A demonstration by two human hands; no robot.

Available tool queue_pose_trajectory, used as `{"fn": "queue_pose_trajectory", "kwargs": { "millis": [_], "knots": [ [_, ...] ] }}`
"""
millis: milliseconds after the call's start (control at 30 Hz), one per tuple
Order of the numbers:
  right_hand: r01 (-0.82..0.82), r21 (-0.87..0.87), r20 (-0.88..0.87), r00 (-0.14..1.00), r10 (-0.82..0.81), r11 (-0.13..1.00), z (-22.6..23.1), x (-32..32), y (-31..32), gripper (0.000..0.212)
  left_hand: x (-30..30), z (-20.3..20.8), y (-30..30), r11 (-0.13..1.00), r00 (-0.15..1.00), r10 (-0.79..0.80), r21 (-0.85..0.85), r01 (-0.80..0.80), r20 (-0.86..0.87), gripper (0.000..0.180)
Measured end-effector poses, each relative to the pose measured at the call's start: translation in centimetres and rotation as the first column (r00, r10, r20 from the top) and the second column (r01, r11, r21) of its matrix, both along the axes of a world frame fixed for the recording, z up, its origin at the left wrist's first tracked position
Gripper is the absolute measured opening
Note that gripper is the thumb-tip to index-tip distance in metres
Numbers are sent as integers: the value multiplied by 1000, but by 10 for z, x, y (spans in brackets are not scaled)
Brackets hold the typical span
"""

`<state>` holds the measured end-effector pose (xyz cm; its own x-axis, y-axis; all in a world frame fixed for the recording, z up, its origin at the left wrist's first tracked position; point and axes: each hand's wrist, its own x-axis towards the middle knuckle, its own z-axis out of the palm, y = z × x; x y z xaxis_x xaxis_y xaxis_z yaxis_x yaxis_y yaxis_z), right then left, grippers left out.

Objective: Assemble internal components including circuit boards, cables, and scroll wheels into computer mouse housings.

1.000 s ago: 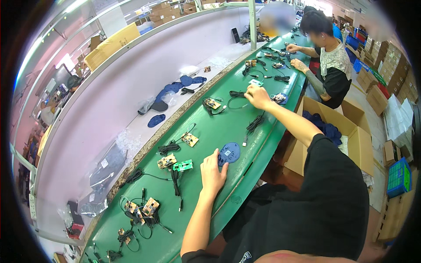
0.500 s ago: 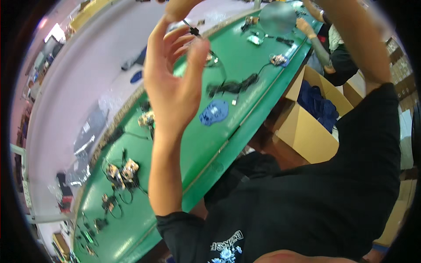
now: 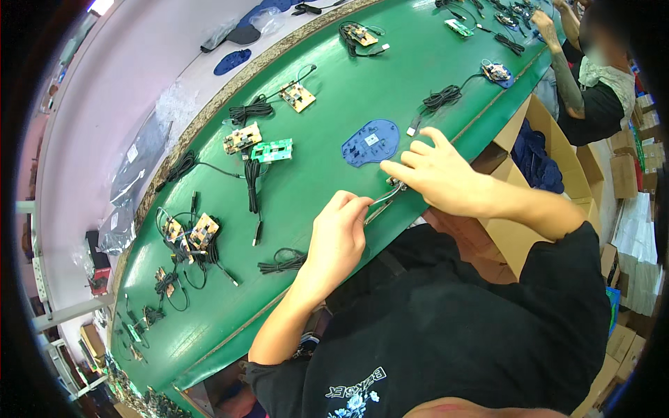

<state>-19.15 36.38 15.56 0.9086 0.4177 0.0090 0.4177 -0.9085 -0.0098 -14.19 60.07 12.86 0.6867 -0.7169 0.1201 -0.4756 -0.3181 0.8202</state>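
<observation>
Both grips are pinched closed on 1 thin cable (image 3: 382, 200), left hand (image 3: 339, 237) and right hand (image 3: 435, 174), beside the blue plate (image 3: 370, 142).

A flat plate (image 3: 371, 142) is laid on the desk (image 3: 334, 90), just behind the right hand (image 3: 440, 175). A circuit board (image 3: 272, 150) is placed to its left. A coiled cable (image 3: 282, 261) is positioned left of the left hand (image 3: 339, 237). Cardboard boxes (image 3: 557, 157) are stationed right of the desk.
</observation>
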Motion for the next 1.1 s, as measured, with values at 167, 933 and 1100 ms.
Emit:
{"fn": "queue_pose_trajectory", "kwargs": {
  "millis": [167, 933, 1100],
  "knots": [
    [159, 547, -333, 942, 40, 822, -5, -1, -9, 56, 34, -19, -14, 967, 963, 207, -183, -176, 170, 14],
    [84, 866, -217, 951, 219, 493, -19, 113, -34, 39, 70, -26, -28, 943, 947, 321, -92, -318, 16, 16],
    [161, 910, -296, 897, 327, 382, -39, 135, -39, 28, 71, -25, -28, 966, 965, 257, -31, -256, 55, 21]
  ]
}}
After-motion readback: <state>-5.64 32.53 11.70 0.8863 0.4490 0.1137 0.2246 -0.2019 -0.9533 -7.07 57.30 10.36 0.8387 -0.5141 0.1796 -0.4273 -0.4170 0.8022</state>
